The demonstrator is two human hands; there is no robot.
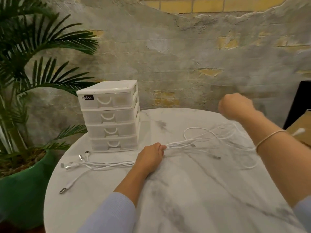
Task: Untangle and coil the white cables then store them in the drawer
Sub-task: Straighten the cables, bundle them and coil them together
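White tangled charging cables point(208, 140) lay on the round marble-pattern table point(185, 190) beside the closed white plastic drawer unit point(109, 115). My left hand point(149, 157) clamped the bundle; my right hand point(235, 105) was fisted, its hold unclear. Hard pulling risked tightening knots.

Left hand point(150, 157) low, palm down, fingers pinched tight in a fist; right hand point(235, 105) raised, clenched, blurred, forearm angled up and away.
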